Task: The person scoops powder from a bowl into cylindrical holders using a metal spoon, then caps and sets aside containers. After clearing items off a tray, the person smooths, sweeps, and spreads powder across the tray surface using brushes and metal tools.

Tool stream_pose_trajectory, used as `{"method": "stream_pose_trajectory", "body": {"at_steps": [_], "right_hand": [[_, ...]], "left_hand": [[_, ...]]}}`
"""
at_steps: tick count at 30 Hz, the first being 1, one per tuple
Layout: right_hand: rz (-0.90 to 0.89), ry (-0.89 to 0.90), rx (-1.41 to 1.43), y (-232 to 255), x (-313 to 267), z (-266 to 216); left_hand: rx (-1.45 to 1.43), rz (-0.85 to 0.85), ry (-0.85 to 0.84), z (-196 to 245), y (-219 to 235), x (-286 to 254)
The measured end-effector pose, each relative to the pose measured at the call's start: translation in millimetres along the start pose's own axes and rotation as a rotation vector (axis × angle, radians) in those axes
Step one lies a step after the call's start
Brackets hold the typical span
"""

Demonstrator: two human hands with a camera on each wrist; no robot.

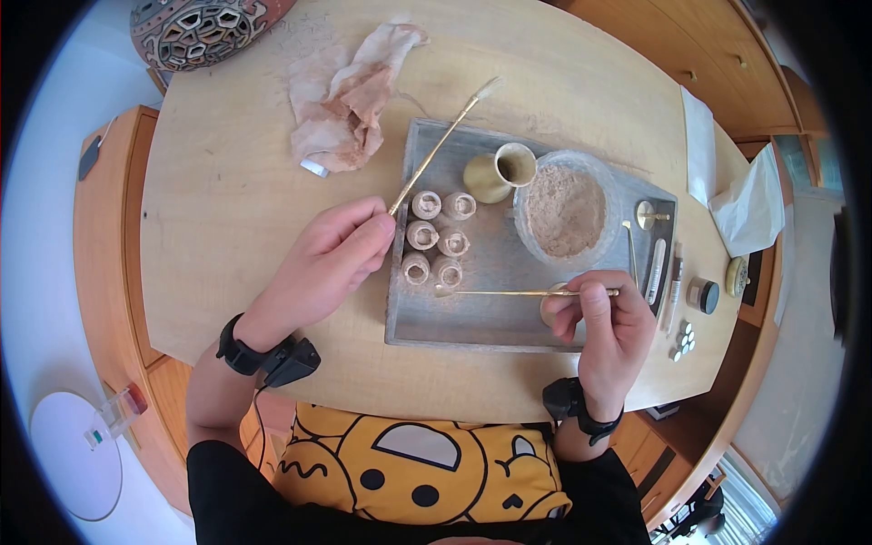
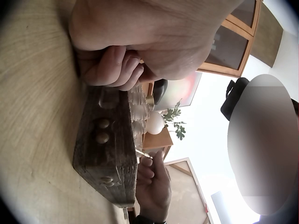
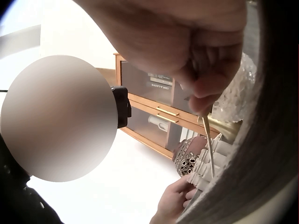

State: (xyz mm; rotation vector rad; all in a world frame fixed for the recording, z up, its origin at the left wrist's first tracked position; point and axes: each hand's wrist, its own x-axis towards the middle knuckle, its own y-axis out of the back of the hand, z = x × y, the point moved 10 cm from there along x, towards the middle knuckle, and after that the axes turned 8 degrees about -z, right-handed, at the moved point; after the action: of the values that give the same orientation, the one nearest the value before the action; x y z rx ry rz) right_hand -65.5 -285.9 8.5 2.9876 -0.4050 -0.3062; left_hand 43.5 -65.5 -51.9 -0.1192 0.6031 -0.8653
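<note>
My left hand (image 1: 338, 250) pinches a long brass brush (image 1: 442, 143) at the left edge of the grey wooden tray (image 1: 490, 322), its bristled end pointing away over the table. Just right of that hand stand several small round moulds (image 1: 437, 241) dusted with powder. My right hand (image 1: 601, 313) pinches a thin brass spoon (image 1: 509, 292) lying level, its bowl reaching toward the moulds. A small brass disc (image 1: 550, 300) sits partly under the right fingers. The left wrist view shows curled fingers (image 2: 114, 67) above the tray's side (image 2: 105, 154). The spoon (image 3: 208, 144) also shows in the right wrist view.
On the tray stand a glass bowl of brownish powder (image 1: 565, 211), a brass cup (image 1: 498, 173) and more brass tools (image 1: 650, 218). A stained cloth (image 1: 350, 95) lies behind on the wooden table (image 1: 218, 200). Small jars (image 1: 704, 295) and white tissue (image 1: 749, 204) lie at the right. A carved vessel (image 1: 195, 27) stands far left.
</note>
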Motion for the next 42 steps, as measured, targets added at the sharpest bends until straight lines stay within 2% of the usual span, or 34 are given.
{"method": "stream_pose_trajectory", "body": {"at_steps": [5,14,20,26,28,42], "right_hand": [[-0.034,-0.117,0.014,-2,-4,13],[0.055,-0.164,-0.032,-2,-9,18],[0.040,-0.168,-0.013,-10,-4,18],[0.040,-0.119,0.001,-8,-4,17],[0.038,-0.099,0.008,-5,-5,16],[0.094,0.030,0.138,-6,-4,6]], "left_hand": [[0.001,0.006,-0.006,1,0,-1],[-0.007,0.015,0.007,2,0,-1],[0.013,0.000,-0.035,3,0,1],[0.023,-0.005,-0.106,2,1,3],[0.033,-0.024,-0.074,-2,2,5],[0.081,-0.017,-0.153,2,2,7]]}}
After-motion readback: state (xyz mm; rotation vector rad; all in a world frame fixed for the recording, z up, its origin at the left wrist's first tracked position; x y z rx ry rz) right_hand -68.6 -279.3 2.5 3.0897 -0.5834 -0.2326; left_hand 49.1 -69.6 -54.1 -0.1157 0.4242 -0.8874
